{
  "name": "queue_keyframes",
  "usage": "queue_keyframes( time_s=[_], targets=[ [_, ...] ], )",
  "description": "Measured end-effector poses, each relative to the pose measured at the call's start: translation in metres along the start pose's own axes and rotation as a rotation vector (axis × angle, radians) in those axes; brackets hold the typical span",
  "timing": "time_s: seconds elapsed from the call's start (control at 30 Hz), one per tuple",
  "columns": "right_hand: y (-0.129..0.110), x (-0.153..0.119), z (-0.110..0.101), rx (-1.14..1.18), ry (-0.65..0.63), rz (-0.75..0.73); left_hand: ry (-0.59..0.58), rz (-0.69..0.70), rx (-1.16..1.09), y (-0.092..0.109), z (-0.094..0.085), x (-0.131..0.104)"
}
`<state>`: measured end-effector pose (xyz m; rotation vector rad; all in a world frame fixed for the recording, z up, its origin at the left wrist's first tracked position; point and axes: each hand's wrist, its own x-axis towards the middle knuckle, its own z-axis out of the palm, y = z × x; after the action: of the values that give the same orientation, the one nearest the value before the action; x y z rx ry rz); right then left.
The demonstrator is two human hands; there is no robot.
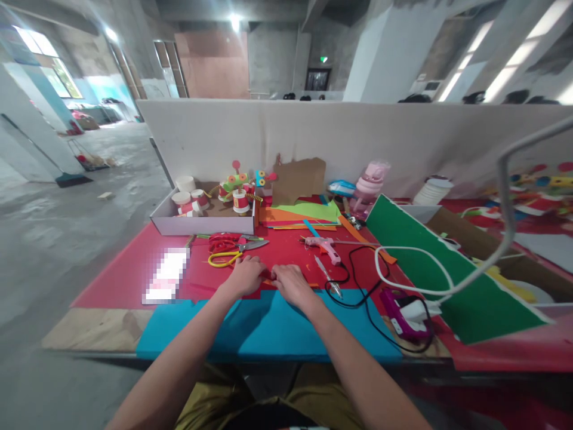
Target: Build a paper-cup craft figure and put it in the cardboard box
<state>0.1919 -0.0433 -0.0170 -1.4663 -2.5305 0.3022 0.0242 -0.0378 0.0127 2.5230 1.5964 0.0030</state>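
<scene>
My left hand (247,275) and my right hand (292,283) are close together over the red table covering (286,254), fingers bent inward. Between their fingertips is a small dark red piece (267,275), too small to make out clearly, with orange bits beside it. Yellow-handled scissors (225,258) lie just beyond my left hand, near red-handled pliers (224,242). A pink glue gun (325,246) rests past my right hand, with a clear-handled tool (329,278) to its right side. Blue sheet (273,325) lies under my wrists.
A white box (203,225) with paper cups and small figures stands at the back left. Black cable loops near a purple power strip (405,316); a green board (439,269) leans at the right. A blurred bright rectangle (168,275) lies left.
</scene>
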Motion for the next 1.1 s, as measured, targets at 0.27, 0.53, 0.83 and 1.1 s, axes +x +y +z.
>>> queue_keyframes(
  time_s=[0.27,0.53,0.83,1.1],
  targets=[
    [0.004,0.008,-0.014,-0.059,0.148,-0.073,0.068,0.055,-0.093,-0.01,-0.006,0.013],
    [0.012,0.034,-0.024,-0.152,0.301,-0.038,0.192,0.095,-0.149,-0.015,-0.017,0.033],
    [0.01,0.036,-0.027,0.185,0.829,-0.061,0.639,-0.004,-0.206,-0.03,-0.008,0.042],
    [0.022,0.047,-0.001,1.46,0.461,0.245,0.418,-0.196,-1.472,-0.029,-0.018,0.028]
  ],
)
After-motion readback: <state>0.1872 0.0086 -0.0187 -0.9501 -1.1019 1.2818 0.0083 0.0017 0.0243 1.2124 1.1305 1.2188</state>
